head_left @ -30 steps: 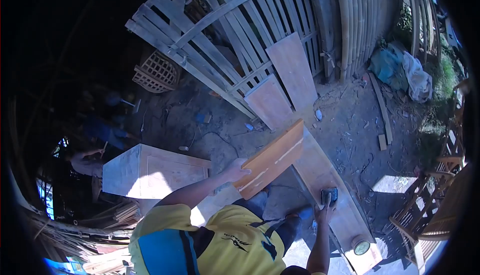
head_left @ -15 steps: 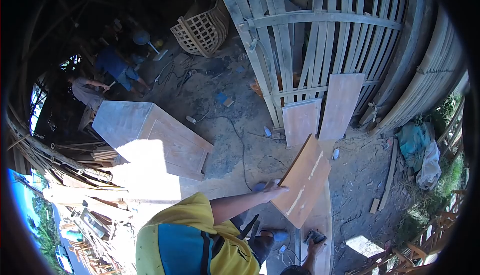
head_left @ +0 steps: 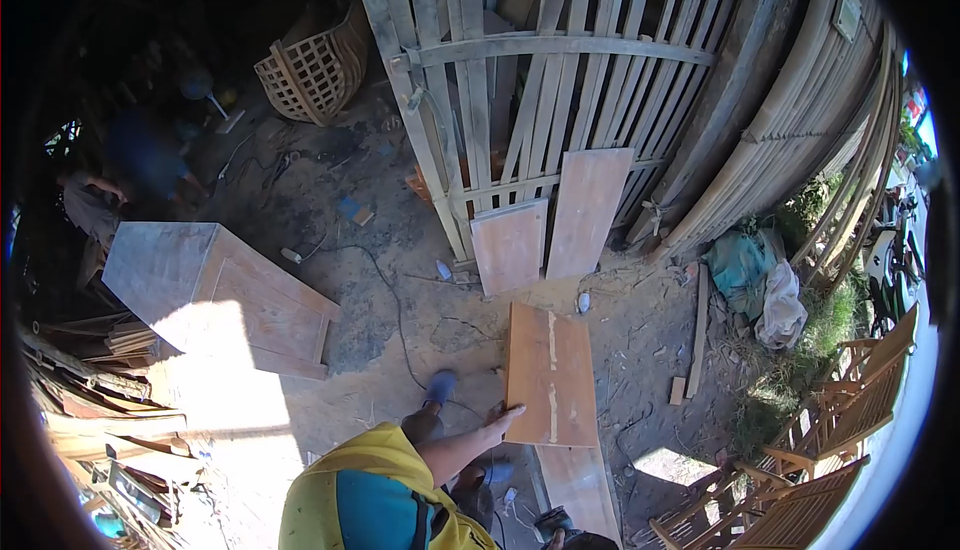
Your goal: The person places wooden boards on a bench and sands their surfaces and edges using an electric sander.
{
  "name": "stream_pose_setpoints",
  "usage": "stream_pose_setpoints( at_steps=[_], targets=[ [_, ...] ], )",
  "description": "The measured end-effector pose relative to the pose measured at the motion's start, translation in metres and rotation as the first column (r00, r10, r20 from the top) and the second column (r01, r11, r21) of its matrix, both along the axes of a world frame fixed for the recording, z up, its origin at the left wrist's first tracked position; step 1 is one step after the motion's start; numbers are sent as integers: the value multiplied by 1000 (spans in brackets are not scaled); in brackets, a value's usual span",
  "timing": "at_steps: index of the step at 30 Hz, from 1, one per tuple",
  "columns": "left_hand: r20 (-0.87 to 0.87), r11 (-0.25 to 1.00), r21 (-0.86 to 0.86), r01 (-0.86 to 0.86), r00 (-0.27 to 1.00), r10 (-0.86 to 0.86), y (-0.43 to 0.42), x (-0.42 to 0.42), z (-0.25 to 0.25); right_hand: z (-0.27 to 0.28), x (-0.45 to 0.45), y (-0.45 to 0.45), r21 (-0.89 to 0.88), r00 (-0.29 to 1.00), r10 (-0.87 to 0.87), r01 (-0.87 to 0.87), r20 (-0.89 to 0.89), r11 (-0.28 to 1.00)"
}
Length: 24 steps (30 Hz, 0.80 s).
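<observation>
My left hand (head_left: 503,416) is closed on the left edge of a wooden board (head_left: 574,375) at five o'clock, best gripped firmly; whether my right hand (head_left: 556,541), cropped beside a dark block (head_left: 550,522) toward six, grips, I cannot tell.

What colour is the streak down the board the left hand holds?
The streak is pale cream; the head view shows it.

Wooden panel (head_left: 530,380): rectangular, orange-brown, broken pale streak lengthwise down the middle, long sides pointing away from the wearer. It overlapped the plank (head_left: 578,485), paler wood, near end out of view. Dark tool (head_left: 551,521) was at the plank's near part, partly cropped; contact unclear.
</observation>
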<state>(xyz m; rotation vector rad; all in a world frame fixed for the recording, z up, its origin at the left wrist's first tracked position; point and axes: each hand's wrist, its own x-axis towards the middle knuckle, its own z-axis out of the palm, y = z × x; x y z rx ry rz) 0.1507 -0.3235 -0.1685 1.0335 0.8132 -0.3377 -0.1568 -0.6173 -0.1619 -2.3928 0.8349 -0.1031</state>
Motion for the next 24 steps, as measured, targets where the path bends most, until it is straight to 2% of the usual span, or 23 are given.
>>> stream_pose_setpoints(
  at_steps=[1, 3, 5, 6, 8, 9, 10, 13, 15, 16, 18, 19, 20, 21, 22, 24],
  targets=[
    [-7, 1000, -7, 10, 1000, -10, -7, -1, -10, 8, -8, 4, 73, 997, -72, 72, -11, 995],
    [-101, 985, 153, 73, 993, -58, -19, -12, -35, 23, -19, 10, 219, 974, -223, 225, -33, 949],
    [-139, 968, 223, 117, 986, -87, -26, -27, -62, 37, -37, 12, 378, 927, -371, 366, -62, 850],
    [-169, 951, 264, 160, 979, -118, -29, -32, -70, 72, -28, 20, 324, 934, -339, 357, -111, 876],
    [-166, 965, 186, 185, 974, -154, -35, -44, -97, 146, 11, 41, 465, 802, -463, 596, -377, 654],
    [-200, 967, 158, 201, 965, -168, -40, -48, -98, 110, -20, 36, 318, 859, -439, 507, -263, 801],
    [-209, 967, 151, 205, 963, -171, -44, -55, -107, 110, -25, 37, 265, 872, -422, 480, -249, 836],
    [-203, 964, 194, 182, 969, -142, -68, -69, -114, 110, -35, 42, 254, 844, -449, 522, -294, 814],
    [-171, 991, 84, 106, 981, -91, -84, -77, -111, 137, -24, 47, 373, 797, -502, 602, -335, 706],
    [-185, 989, 84, 120, 977, -103, -88, -79, -110, 135, -24, 46, 366, 786, -512, 616, -348, 698],
    [-424, 932, 97, 350, 861, -279, -92, -81, -108, 134, -28, 46, 328, 794, -475, 595, -380, 733],
    [-432, 928, 96, 361, 855, -288, -85, -87, -123, 131, -33, 48, 342, 805, -461, 581, -372, 738],
    [-514, 465, 269, 843, 534, -672, -79, -93, -152, 121, -38, 46, 345, 802, -465, 587, -376, 733],
    [-660, -217, 324, 921, 55, -749, -72, -96, -168, 112, -44, 46, 317, 831, -441, 542, -339, 778],
    [-667, -222, 324, 920, 55, -743, -68, -92, -146, 107, -47, 46, 291, 861, -409, 492, -301, 821],
    [-626, -234, 388, 892, 68, -777, -61, -74, -77, 103, -39, 42, 332, 837, -414, 529, -358, 781]
  ],
)
